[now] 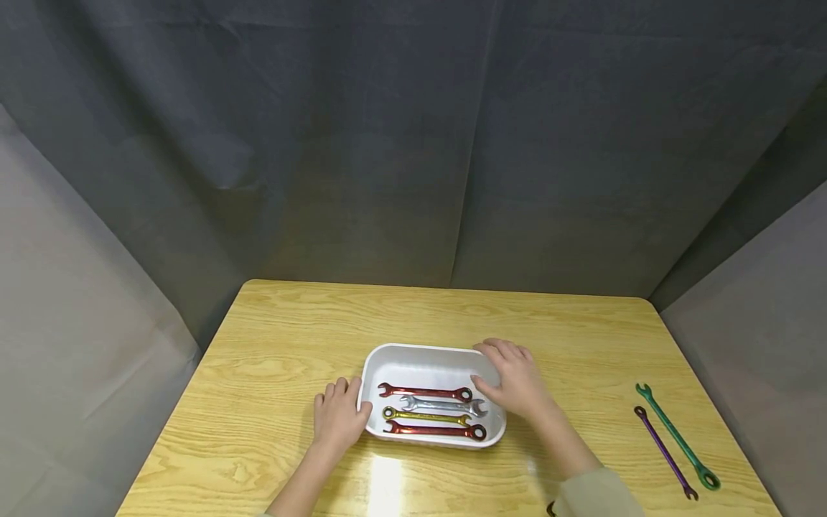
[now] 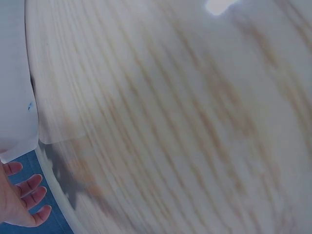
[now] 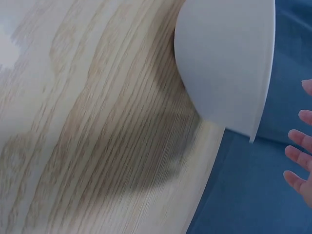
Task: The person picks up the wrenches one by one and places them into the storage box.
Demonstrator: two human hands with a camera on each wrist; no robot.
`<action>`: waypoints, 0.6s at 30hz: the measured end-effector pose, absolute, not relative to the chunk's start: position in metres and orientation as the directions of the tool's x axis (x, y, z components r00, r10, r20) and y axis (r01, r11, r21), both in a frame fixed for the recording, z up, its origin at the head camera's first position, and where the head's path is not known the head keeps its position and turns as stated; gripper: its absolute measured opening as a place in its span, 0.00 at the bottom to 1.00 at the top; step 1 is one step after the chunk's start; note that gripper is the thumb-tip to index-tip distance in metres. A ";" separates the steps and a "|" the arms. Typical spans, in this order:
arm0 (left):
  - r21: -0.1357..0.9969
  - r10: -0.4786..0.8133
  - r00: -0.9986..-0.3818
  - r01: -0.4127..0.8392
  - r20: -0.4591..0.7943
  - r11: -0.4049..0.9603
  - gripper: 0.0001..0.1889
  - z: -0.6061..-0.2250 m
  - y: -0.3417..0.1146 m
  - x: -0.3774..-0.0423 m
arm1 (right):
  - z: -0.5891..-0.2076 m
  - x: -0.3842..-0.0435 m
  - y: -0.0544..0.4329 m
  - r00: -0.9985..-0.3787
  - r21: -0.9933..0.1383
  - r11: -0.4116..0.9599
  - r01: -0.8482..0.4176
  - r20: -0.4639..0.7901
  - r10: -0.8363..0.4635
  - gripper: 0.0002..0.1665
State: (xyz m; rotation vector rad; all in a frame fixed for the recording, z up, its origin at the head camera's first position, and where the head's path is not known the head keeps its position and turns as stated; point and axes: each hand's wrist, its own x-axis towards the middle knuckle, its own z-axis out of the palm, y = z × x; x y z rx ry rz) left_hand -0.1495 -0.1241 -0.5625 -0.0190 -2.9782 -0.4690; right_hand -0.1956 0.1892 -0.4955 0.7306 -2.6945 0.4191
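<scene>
In the head view a white tray [image 1: 413, 354] stands on the table, with several wrenches lying in it side by side. They are an upper red wrench [image 1: 423, 392], a silver wrench [image 1: 446, 406], a gold wrench [image 1: 426, 416] and a lower red wrench [image 1: 433, 430]. My left hand [image 1: 338, 416] is at the tray's left end, fingers loosely bent outside and thumb by the rim. Over the right end is my right hand [image 1: 517, 377], its thumb above the inside and its fingers by the far corner. The right wrist view shows spread fingers [image 3: 298, 139] apart from the tray wall.
A green wrench [image 1: 678, 436] and a purple wrench [image 1: 665, 452] lie on the table's right side. Part of a dark ring [image 1: 550, 508] shows beside the right sleeve [image 1: 597, 494]. Dark cloth [image 1: 362, 179] hangs behind the wooden table [image 1: 271, 345].
</scene>
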 end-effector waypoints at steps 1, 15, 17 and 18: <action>0.305 -0.007 -0.992 0.032 0.127 0.952 0.24 -0.562 -0.124 -0.150 | -0.496 -0.196 0.192 -0.824 -0.196 0.832 -0.518 0.375 -0.424 0.31; 0.303 -0.005 -0.991 0.036 0.133 0.952 0.24 -0.564 -0.124 -0.150 | -0.502 -0.196 0.232 -0.869 -0.226 0.888 -0.401 0.400 -0.291 0.31; 0.303 -0.004 -0.991 0.038 0.137 0.952 0.23 -0.564 -0.124 -0.150 | -0.502 -0.195 0.236 -0.879 -0.235 0.893 -0.384 0.389 -0.276 0.31; 0.303 -0.004 -0.990 0.038 0.138 0.952 0.23 -0.564 -0.124 -0.150 | -0.502 -0.195 0.239 -0.884 -0.241 0.895 -0.375 0.384 -0.267 0.32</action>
